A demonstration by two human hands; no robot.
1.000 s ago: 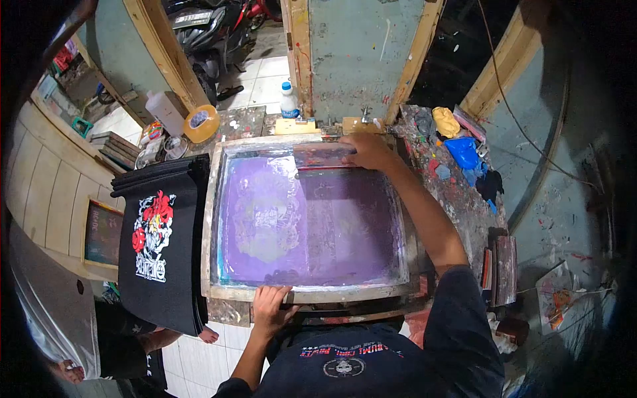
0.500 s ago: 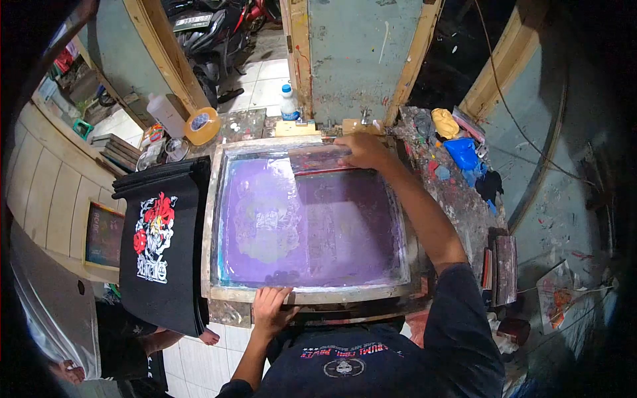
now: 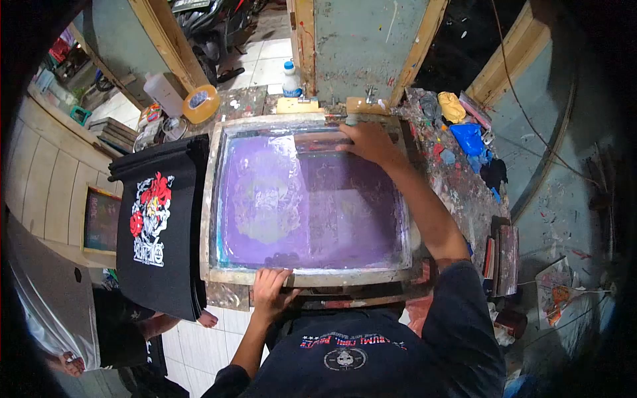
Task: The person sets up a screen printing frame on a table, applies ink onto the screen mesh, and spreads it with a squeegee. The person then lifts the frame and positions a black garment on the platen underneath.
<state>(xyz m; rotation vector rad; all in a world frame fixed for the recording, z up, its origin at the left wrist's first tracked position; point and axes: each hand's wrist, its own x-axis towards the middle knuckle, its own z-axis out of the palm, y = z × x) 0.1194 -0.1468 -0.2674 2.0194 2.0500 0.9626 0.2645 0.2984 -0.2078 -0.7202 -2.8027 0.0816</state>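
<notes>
A wooden-framed screen (image 3: 265,192) with a purple mesh lies on the worktable, a faint design showing on its left half. At its front edge, my left hand (image 3: 271,292) grips the frame, fingers on top of the rail. My right hand (image 3: 371,142) is closed on a squeegee (image 3: 318,141) near the far edge of the mesh, inside the frame. The right half of the mesh looks darker, partly in shadow. Hinge clamps (image 3: 298,105) stand behind the frame.
Black printed shirts (image 3: 159,225) are stacked at the left. Tape (image 3: 200,104) and a blue-capped bottle (image 3: 290,79) sit at the back. Blue (image 3: 469,138) and yellow (image 3: 452,107) bundles lie at the right. Another person's hand (image 3: 70,363) shows at lower left.
The camera view has shifted, so the table and frame appear higher. Both hands keep their holds, with little visible movement of the squeegee against the screen.
</notes>
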